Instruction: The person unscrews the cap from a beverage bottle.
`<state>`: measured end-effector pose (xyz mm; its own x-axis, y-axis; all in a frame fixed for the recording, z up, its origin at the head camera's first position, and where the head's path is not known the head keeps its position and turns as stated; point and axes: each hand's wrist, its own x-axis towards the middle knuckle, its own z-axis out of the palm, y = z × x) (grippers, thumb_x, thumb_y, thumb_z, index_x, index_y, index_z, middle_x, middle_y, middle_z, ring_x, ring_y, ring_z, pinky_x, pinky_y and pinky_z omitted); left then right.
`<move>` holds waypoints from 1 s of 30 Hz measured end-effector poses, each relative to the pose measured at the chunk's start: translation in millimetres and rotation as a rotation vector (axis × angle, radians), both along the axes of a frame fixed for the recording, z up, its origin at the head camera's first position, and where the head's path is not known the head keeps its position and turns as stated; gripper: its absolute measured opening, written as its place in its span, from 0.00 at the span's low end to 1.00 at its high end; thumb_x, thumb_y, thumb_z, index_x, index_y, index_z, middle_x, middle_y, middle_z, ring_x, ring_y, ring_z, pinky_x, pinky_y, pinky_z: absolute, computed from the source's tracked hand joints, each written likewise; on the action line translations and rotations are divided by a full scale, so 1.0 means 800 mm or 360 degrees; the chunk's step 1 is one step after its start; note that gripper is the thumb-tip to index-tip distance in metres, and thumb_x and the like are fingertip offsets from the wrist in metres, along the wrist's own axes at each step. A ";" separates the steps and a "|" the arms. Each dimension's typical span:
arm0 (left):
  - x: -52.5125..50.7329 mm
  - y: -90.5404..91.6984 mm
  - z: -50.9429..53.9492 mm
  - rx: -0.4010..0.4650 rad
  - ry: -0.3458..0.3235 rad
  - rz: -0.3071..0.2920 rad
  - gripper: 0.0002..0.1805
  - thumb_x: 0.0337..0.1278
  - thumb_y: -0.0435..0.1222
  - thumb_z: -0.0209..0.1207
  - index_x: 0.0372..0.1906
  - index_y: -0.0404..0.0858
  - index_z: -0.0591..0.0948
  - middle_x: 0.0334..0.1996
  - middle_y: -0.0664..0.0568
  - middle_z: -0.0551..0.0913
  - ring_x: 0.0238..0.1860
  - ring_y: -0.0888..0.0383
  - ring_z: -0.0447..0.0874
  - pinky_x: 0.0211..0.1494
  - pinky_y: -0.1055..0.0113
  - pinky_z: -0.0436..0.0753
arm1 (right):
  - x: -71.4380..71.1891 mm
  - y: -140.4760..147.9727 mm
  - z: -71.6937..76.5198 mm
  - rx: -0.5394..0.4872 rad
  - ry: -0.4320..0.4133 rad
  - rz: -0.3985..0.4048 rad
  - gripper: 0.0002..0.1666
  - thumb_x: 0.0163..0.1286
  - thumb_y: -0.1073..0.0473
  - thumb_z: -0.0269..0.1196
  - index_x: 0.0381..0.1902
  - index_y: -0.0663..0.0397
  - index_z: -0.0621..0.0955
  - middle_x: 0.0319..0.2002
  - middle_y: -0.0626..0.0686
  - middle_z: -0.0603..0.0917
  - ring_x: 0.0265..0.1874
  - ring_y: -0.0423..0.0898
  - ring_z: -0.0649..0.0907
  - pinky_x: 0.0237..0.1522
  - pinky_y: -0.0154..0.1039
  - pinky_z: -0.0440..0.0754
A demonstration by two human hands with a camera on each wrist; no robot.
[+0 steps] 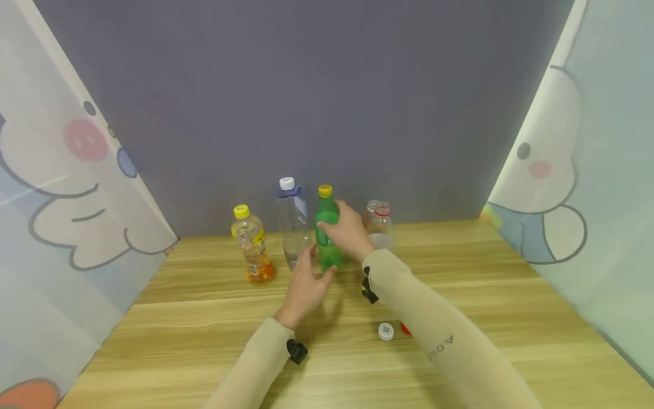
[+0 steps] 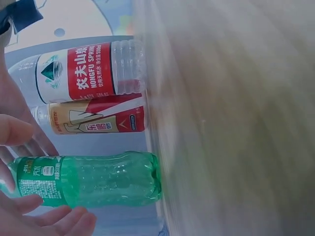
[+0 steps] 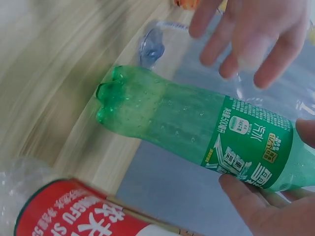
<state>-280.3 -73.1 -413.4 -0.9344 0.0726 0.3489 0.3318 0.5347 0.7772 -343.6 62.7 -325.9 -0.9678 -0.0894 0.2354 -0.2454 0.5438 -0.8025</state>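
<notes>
A green plastic soda bottle [image 1: 327, 218] with a yellow cap stands nearly upright at the back of the table. The right hand [image 1: 349, 230] grips its upper part, thumb on the near side and fingers around the far side. Whether its base touches the wood cannot be told. Left of the bottle and lower, the left hand [image 1: 305, 287] is held with fingers spread, apart from it; in the right wrist view those left fingers [image 3: 246, 49] hang beside the bottle. Behind the left hand stands a large clear bottle [image 1: 292, 227] with a white cap and blue handle.
A yellow-capped bottle [image 1: 251, 247] with a little orange content stands at the left. Two uncapped bottles are on the right: a red-labelled water bottle [image 2: 88, 71] and a red-and-tan one [image 2: 98, 117]. A white cap [image 1: 385, 332] and a red cap [image 1: 406, 329] lie near the right forearm.
</notes>
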 end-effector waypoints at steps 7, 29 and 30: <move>-0.005 -0.001 0.009 0.0109 0.0063 -0.0023 0.47 0.63 0.43 0.63 0.80 0.39 0.52 0.73 0.38 0.61 0.70 0.38 0.64 0.67 0.39 0.69 | 0.019 -0.007 0.004 0.0014 -0.0003 0.0035 0.45 0.68 0.50 0.70 0.76 0.57 0.63 0.63 0.61 0.78 0.58 0.57 0.80 0.58 0.53 0.79; -0.004 -0.005 0.018 0.0171 0.0273 -0.0081 0.46 0.54 0.40 0.70 0.75 0.39 0.60 0.62 0.44 0.71 0.58 0.47 0.72 0.60 0.48 0.74 | 0.074 0.022 0.008 -0.0188 0.0101 0.0212 0.37 0.66 0.48 0.71 0.67 0.57 0.72 0.58 0.57 0.82 0.57 0.55 0.82 0.56 0.51 0.81; -0.002 -0.006 0.018 0.0167 0.0276 -0.0090 0.46 0.54 0.40 0.70 0.75 0.39 0.60 0.62 0.44 0.71 0.57 0.47 0.73 0.59 0.48 0.74 | 0.077 0.023 0.008 -0.0204 0.0088 0.0217 0.37 0.66 0.48 0.71 0.67 0.57 0.72 0.58 0.57 0.81 0.57 0.55 0.82 0.55 0.51 0.82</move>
<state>-282.3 -77.5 -398.8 -0.8551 0.0783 0.5125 0.4927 0.4304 0.7563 -282.1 81.0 -319.2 -0.9341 -0.1844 0.3057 -0.3553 0.3969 -0.8463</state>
